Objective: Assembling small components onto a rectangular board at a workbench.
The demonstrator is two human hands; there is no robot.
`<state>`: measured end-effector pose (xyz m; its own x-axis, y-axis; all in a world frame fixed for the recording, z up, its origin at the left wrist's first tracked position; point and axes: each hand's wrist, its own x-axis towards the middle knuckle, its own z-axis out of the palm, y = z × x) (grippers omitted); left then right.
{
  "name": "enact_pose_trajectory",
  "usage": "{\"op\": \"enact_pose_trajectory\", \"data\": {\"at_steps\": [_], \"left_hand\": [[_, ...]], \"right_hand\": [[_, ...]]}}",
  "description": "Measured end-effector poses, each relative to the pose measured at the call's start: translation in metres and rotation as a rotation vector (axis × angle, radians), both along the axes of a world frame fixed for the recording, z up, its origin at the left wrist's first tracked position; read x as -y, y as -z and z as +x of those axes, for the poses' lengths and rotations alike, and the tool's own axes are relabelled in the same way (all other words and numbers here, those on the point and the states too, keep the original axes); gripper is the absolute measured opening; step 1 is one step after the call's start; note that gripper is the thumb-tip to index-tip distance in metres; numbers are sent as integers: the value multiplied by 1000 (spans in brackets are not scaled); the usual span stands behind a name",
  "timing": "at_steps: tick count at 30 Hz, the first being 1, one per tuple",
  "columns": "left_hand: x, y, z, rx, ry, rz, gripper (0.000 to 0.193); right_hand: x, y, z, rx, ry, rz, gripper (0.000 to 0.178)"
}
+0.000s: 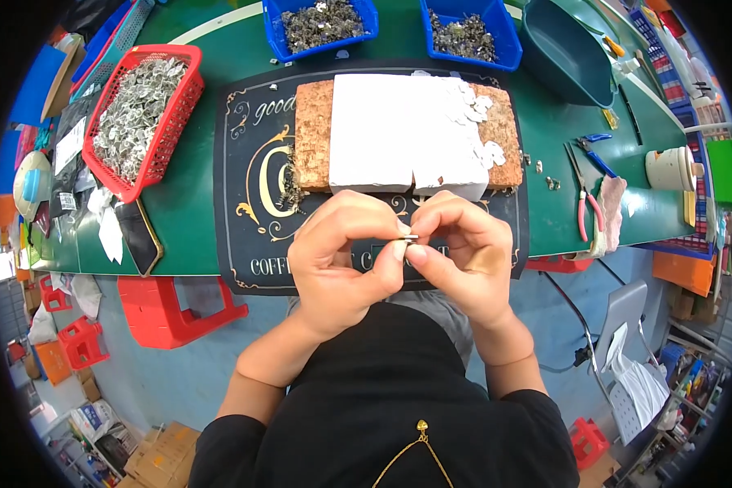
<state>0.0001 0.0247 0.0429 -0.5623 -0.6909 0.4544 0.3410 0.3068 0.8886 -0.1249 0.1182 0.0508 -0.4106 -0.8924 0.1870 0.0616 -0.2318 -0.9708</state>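
Over black mat [252, 163] w/ gold lettering, both hands' fingers [398, 244] pinch small metal piece [409, 237].

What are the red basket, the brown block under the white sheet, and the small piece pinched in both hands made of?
Red basket: moulded plastic, judging by its glossy open lattice walls.
Brown block: likely cork, going by its speckled, grainy matt face.
Small piece, pinched between left hand and right hand: probably metal, thin with a grey glint, though too small to be sure.

On my bench: two blue bins [321, 28] [470, 32], one red basket [142, 118], one dark green basin [565, 53], one cork block [313, 134], one black mat [244, 203].
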Motion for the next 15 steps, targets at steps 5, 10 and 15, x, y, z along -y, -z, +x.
{"op": "enact_pose_trajectory", "data": {"at_steps": [5, 10, 15], "left_hand": [[-3, 2, 3, -12, -20, 9, 19], [-5, 5, 8, 22, 26, 142, 19], [-11, 11, 9, 36, -63, 49, 18]], "right_hand": [[-2, 0, 0, 188, -79, 23, 10], [-2, 1, 2, 212, -81, 61, 10], [-2, 4, 1, 240, -108, 91, 10]]}}
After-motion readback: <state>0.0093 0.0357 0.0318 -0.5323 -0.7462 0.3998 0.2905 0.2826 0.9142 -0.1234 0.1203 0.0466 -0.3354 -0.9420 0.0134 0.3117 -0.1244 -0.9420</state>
